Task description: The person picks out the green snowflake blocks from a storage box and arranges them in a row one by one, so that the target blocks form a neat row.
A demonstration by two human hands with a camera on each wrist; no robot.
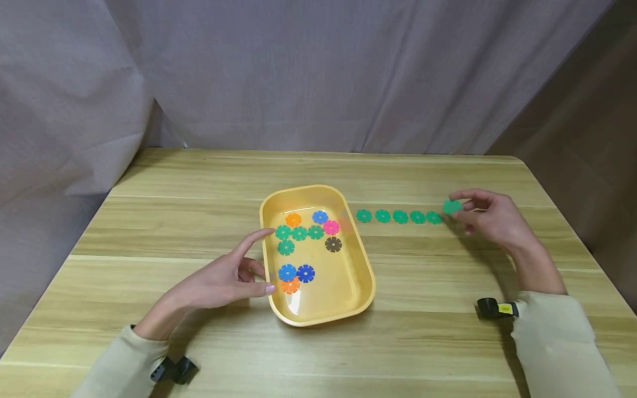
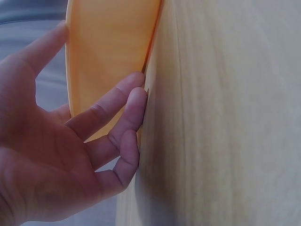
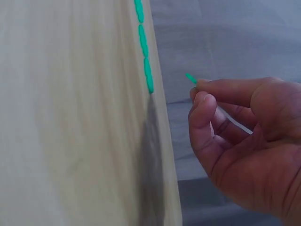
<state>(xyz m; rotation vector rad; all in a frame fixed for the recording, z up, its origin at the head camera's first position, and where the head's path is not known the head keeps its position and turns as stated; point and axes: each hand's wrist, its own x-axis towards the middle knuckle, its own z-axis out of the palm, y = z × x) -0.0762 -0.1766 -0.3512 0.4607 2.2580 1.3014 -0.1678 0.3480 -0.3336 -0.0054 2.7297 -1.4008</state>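
My right hand (image 1: 492, 215) pinches a green notched plastic snowflake disc (image 1: 452, 207) between thumb and fingertips. In the right wrist view that disc (image 3: 190, 78) shows edge-on, above the tabletop. Just left of it, several green snowflake discs (image 1: 400, 216) lie flat in a straight row, the held one at the row's right end. My left hand (image 1: 219, 279) holds the left rim of a yellow tray (image 1: 365, 265), thumb and index finger spread along it. The left wrist view shows its other fingers (image 2: 134, 106) bent against the tray's outer wall, near the table.
Inside the tray are several green discs (image 1: 299, 233), two orange ones, blue ones (image 1: 306, 273), a pink disc (image 1: 330, 227) and a dark brown one (image 1: 333, 244). The wooden table (image 1: 199, 182) ends at a grey curtain (image 1: 278, 72). Small black cameras sit on both wrists.
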